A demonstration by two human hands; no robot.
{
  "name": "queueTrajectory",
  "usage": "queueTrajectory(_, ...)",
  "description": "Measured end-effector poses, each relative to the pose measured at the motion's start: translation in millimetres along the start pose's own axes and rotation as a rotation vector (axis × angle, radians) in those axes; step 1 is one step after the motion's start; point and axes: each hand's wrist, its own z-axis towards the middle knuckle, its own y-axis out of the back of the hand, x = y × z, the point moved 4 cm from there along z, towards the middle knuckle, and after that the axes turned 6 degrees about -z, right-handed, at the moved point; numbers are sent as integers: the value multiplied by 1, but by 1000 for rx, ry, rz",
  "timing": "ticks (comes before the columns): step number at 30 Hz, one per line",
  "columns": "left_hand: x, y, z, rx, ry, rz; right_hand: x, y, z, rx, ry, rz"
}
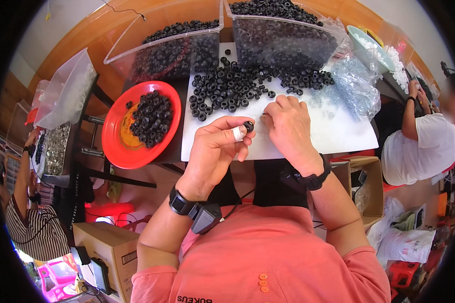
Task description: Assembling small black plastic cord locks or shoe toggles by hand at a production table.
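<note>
This looks like a small, crowded workshop for handling little parts in bulk. The white tabletop (338, 139) carries a spread of black ring-shaped parts (230, 91), two large clear bins (288, 48) heaped with more stand along its far edge, and a red plate (115, 151) loaded with the same sits just left of it. To its right is a person in a white shirt (419, 149); well to its left, a person in a striped top (40, 232) is near a second tabletop (60, 180) bearing small shiny parts (57, 146). Cardboard boxes (119, 257) and plastic stools (403, 272) crowd the floor on both sides of it.
</note>
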Motion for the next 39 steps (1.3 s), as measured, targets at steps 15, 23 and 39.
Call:
queueTrajectory(15,7,-4,9,-78,-48,110,-5,28,6,25,-208,1019)
queueTrajectory(23,12,-10,13,-80,-60,104,-2,22,2,49,-189,1114)
queueTrajectory(39,16,-4,5,-162,-67,213,13,31,-9,-125,63,682)
